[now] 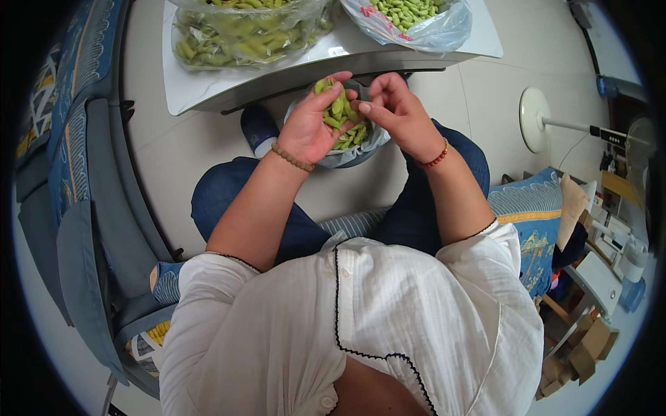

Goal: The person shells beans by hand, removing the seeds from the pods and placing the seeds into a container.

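In the head view several green soybean pods (337,106) lie in my left hand (312,122), its palm turned up and fingers partly curled round them. My right hand (398,114) is just to the right, thumb and forefinger pinched together at the edge of the pods; whether a pod is between them I cannot tell. Below both hands stands a bin lined with a plastic bag (377,138), with green pods or hulls (354,136) inside. A clear plastic bag of pods (250,39) lies on the white table (179,96), and a plastic bag (442,36) holding shelled green beans (406,13) lies to its right.
My knees flank the bin. The table's near edge (312,70) runs just beyond my hands. A grey sofa (122,182) stands at the left. At the right are a standing fan with a round white base (534,119), a blue patterned cushion (530,208) and cardboard boxes (585,348).
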`<state>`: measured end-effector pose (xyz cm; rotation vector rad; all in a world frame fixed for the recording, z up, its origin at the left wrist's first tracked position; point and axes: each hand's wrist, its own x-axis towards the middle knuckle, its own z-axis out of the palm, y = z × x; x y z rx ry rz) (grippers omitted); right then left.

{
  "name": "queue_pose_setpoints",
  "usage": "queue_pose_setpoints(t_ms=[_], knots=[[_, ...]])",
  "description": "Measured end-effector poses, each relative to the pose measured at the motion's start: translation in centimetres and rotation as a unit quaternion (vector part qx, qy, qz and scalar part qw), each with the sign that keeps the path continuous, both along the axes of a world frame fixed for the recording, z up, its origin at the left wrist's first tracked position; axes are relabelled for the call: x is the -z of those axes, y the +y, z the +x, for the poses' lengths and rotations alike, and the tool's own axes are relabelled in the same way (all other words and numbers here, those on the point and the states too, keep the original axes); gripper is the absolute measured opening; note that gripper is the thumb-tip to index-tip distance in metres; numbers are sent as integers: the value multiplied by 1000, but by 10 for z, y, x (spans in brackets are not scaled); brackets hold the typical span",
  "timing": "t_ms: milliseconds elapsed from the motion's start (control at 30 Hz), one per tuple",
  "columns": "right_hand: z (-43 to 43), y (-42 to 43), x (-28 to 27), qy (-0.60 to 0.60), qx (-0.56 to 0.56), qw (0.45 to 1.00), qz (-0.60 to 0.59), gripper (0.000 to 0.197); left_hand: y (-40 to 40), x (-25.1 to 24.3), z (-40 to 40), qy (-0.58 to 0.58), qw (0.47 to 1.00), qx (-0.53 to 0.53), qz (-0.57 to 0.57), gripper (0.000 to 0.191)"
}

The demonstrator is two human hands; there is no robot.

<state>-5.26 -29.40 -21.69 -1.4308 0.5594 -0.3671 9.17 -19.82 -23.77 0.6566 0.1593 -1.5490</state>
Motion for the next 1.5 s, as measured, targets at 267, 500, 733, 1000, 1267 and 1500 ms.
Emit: queue_pose_setpoints(t_ms=[267,500,733,1000,1267,1500], knots=[[-1,-6,-8,17,7,993,120,18,8,5,3,-140,978,156,-4,18],[-2,-8,-7,-19,9,958,286,15,13,-2,2,-201,967,158,11,17],[2,-7,6,-47,18,958,284,13,17,-2,1,-245,955,166,-18,17],[1,-5,8,-85,3,966,244,14,21,-2,0,-151,969,190,-51,14],[7,0,0,-71,31,985,152,10,22,0,1,-72,983,155,-70,16],[7,-1,-1,-51,13,986,157,13,21,1,-1,-96,983,144,-54,16]])
